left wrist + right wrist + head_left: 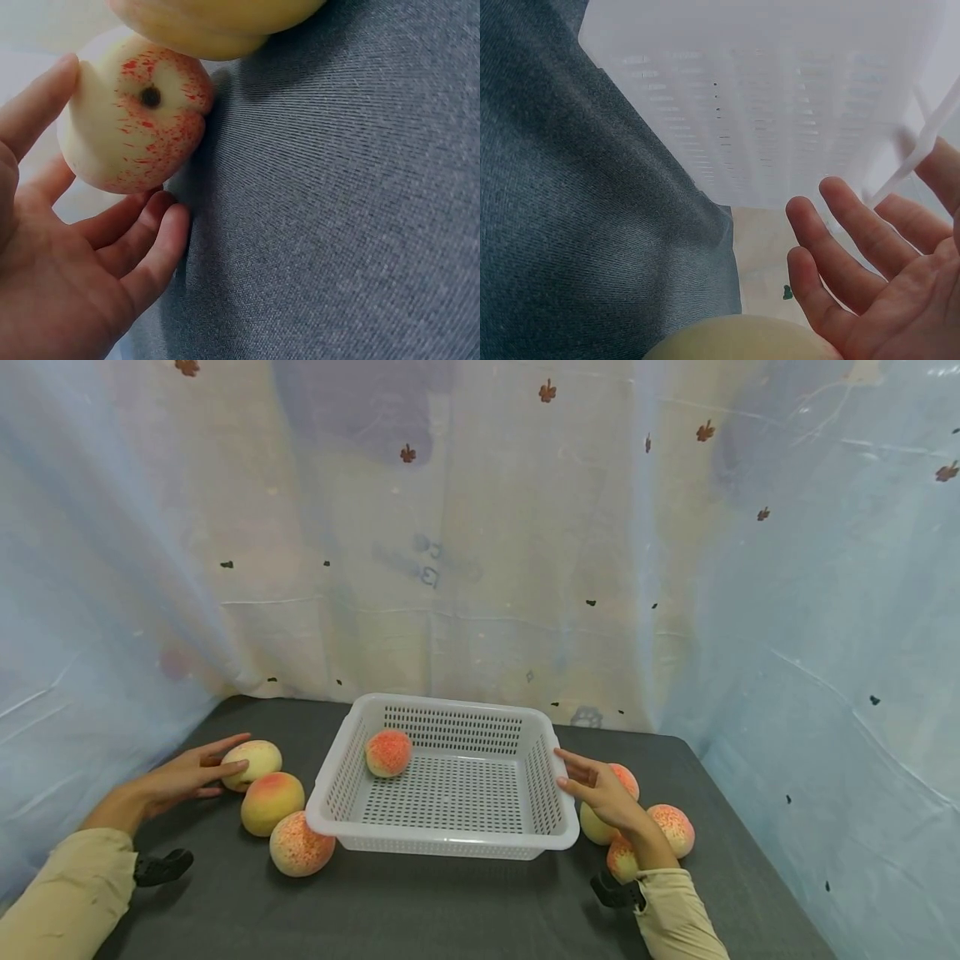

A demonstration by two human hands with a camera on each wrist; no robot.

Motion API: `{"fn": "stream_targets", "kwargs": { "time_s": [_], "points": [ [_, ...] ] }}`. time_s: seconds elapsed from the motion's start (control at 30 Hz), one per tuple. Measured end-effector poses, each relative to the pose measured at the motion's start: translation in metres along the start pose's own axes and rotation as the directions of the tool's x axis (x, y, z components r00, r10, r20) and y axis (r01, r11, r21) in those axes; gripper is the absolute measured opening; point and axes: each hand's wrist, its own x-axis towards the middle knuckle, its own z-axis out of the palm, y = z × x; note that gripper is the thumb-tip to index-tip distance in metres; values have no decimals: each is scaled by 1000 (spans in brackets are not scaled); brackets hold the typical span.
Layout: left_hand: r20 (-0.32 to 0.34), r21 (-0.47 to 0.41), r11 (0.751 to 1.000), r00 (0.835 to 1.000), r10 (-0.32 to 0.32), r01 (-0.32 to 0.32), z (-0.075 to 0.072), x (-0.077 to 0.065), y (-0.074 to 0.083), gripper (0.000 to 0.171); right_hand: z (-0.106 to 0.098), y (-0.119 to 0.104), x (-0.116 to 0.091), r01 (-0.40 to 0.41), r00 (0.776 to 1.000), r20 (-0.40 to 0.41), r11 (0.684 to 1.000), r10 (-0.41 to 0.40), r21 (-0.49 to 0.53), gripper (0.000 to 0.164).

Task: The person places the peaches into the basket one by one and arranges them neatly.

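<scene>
In the head view, the left hand (182, 778) grasps a pale peach (260, 762) left of the white basket (442, 837); the right hand (604, 792) pinches the basket's right rim. A red peach (388, 753) lies inside the basket. In the left wrist view, thumb and fingers flank the pale peach. In the right wrist view, thumb and forefinger seem to meet the rim, partly hidden.

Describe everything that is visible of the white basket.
The white basket looks like plastic: shallow, rectangular, with rounded corners, a smooth rim and slotted walls and floor. It stands upright on the dark table, holding one reddish peach towards its left end. The right grip touches the rim at its right end.
</scene>
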Motion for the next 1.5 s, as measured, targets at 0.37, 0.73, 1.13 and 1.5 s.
{"fn": "stream_targets", "kwargs": {
  "time_s": [0.37, 0.73, 1.13, 1.5],
  "points": [
    [-69, 70, 998, 998, 0, 5, 3, -3, 2, 78, 0, -1, -1, 4, 1000, -6, 1000, -4, 5, 63],
    [-159, 53, 998, 986, 45, -37, -3, -6, 6, 75, 1, 1, 0, -2, 1000, -4, 1000, 2, 6, 63],
    [-203, 56, 998, 978, 53, -43, -14, -15, 20, 78, 0, 0, 1, -4, 1000, 0, 1000, 4, 8, 63],
    [-202, 55, 996, 976, 75, -65, -15, -18, 31, 77, 1, -1, -1, -10, 1000, -6, 1000, 10, 11, 64]
  ]
}}
